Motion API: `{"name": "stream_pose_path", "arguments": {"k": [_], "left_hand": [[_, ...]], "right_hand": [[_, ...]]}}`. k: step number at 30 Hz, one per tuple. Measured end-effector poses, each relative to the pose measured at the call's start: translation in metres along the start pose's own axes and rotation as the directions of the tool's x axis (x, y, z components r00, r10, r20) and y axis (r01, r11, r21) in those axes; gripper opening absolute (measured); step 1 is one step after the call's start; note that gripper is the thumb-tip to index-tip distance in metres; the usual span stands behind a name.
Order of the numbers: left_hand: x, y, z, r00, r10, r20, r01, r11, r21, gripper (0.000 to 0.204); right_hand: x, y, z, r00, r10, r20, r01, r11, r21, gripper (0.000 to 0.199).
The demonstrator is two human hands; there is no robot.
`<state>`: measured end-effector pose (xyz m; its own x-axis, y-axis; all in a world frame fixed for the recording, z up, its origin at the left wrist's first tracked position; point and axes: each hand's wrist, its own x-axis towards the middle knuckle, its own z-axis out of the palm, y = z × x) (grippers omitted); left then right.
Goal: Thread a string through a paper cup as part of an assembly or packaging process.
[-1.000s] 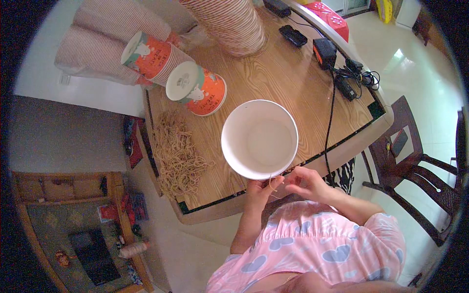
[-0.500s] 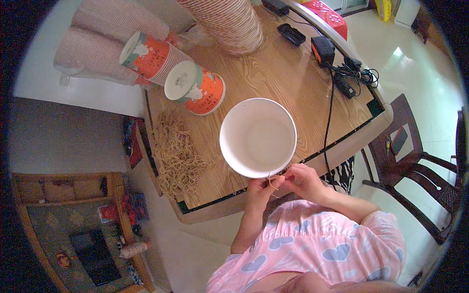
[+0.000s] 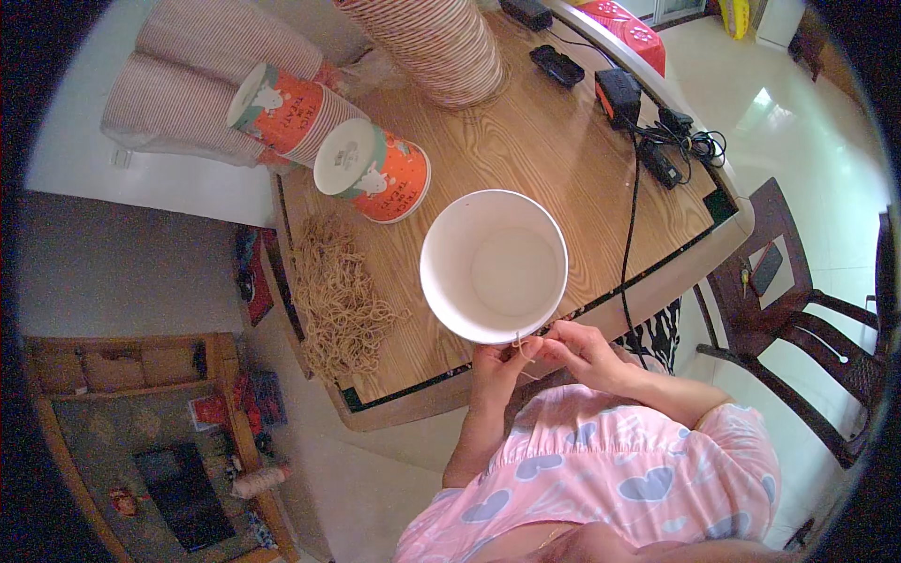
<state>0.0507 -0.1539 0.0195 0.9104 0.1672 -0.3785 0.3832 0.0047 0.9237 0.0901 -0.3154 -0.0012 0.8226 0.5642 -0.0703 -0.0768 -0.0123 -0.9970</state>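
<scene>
A white-lined paper bucket (image 3: 447, 272) stands at the table's near edge, its mouth facing up toward me. Against its near rim, my left hand (image 3: 496, 373) pinches a thin tan twine (image 3: 527, 357), which pokes up over the rim. My right hand (image 3: 591, 358) is closed beside it, thumb and fingertips together at the twine's right side. Part of the twine is hidden by my fingers. Left of the bucket lies a tangled heap of tan twine pieces (image 3: 340, 300).
Two orange-and-green printed buckets, one nearer (image 3: 389, 183) and one behind (image 3: 282, 108), lie left of a tall stack of cups (image 3: 436, 52). Wrapped stacks (image 3: 178, 108) stand behind. Black adapters (image 3: 618, 97) and a cable (image 3: 631, 220) occupy the table's right side. A dark wooden chair (image 3: 779, 267) stands right.
My right fingertips have shifted slightly and come more apart from the left thumb. The loose twine end shows a tighter bend at the rim. The bucket stays in place.
</scene>
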Motion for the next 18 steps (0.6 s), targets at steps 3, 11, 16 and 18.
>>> {"name": "stream_pose_path", "arguments": {"k": [3,11,16,18], "left_hand": [[0.001,-0.003,0.001,1.0,0.019,-0.01,-0.019,1.0,-0.005,0.025],[-0.002,-0.013,0.0,1.0,-0.024,0.007,0.025,0.942,-0.335,0.015],[0.002,-0.017,-0.006,0.992,-0.01,0.128,0.08,0.826,-0.557,0.013],[0.0,-0.01,-0.003,0.989,0.042,0.145,0.05,0.813,-0.58,0.019]], "right_hand": [[0.001,-0.001,0.001,0.998,-0.025,-0.053,0.025,1.0,-0.007,0.011],[0.002,0.002,-0.005,0.995,0.099,-0.013,-0.092,0.962,0.258,0.011],[0.004,-0.005,-0.006,0.989,0.136,0.056,-0.147,0.923,0.356,0.009],[0.004,-0.012,-0.005,0.992,0.121,0.042,-0.127,0.917,0.378,0.008]]}}
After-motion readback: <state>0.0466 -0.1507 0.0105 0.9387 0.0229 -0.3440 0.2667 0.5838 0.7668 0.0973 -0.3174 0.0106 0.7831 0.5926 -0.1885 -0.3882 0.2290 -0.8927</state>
